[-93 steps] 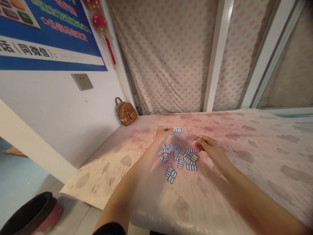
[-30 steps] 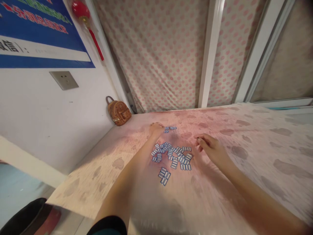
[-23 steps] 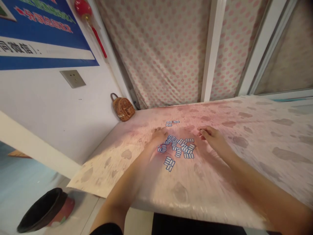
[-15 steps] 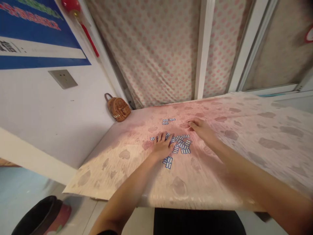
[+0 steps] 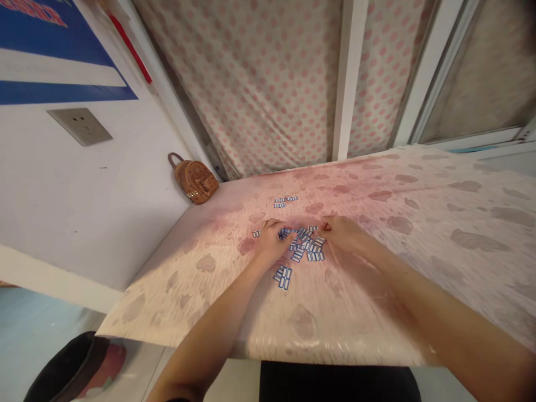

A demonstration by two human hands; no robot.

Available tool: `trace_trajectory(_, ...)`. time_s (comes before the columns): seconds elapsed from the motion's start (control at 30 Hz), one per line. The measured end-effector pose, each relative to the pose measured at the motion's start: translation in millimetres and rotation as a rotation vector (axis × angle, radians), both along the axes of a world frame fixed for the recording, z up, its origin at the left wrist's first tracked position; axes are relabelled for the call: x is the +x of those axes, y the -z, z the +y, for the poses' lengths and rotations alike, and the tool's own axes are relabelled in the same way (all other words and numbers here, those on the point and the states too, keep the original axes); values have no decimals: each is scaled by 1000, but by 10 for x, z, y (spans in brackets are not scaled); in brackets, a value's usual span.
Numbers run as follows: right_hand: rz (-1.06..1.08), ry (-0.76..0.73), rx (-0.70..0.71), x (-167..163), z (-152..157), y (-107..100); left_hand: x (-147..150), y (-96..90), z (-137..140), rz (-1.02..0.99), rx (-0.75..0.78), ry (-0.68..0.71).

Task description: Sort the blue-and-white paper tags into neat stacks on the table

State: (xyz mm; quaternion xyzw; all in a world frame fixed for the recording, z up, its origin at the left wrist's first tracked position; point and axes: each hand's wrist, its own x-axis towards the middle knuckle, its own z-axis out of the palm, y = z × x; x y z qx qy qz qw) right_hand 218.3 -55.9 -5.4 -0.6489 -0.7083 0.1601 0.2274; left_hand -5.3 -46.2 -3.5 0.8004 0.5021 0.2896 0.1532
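A loose pile of small blue-and-white rectangular pieces (image 5: 310, 244) lies on the patterned tablecloth, several of them overlapping. My left hand (image 5: 271, 241) is curled around the pile's left side, with some pieces between its thumb and fingers. At the pile's right edge is my right hand (image 5: 340, 231), its fingers folded in; whatever they hold is hidden. A small cluster of the same pieces (image 5: 283, 276) lies closer to me, and a neat group (image 5: 280, 202) sits farther back. One piece (image 5: 257, 234) lies just left of my left hand.
A small brown backpack-shaped bag (image 5: 196, 181) rests against the wall at the table's back left corner. Dotted curtains (image 5: 268, 89) hang behind the table. A dark-rimmed bin (image 5: 79, 365) stands on the floor at lower left, and a black seat (image 5: 339, 382) shows below the table's front edge.
My left hand has gone from lying spread on the pile to curling around its left side. My right hand has come down toward the pile, fingers folding in. The view has shifted slightly.
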Motion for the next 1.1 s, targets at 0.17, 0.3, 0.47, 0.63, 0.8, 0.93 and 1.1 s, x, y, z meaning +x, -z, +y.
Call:
trace_trajectory(0.17,-87,-95,-63,-17,-12,14,111,-96,75,3,-56,138)
trace_trajectory(0.3,-187,12,-21,46,-2,-27,218,-125,151,122,-137,128)
trace_trajectory(0.47,-153,96,39,80,-31,-65,310,9,218,84,-201,156)
trace_trajectory(0.63,54,108,191,32,-47,-95,268,114,247,-338,-359,172)
trace_trajectory(0.8,356,-117,141,-69,-3,23,185,117,236,-670,-466,186)
trace_trajectory(0.93,484,-230,81,-133,24,143,191,111,225,-746,-471,136)
trace_trajectory(1.1,544,-194,80,-89,23,132,217,114,213,-806,-503,109)
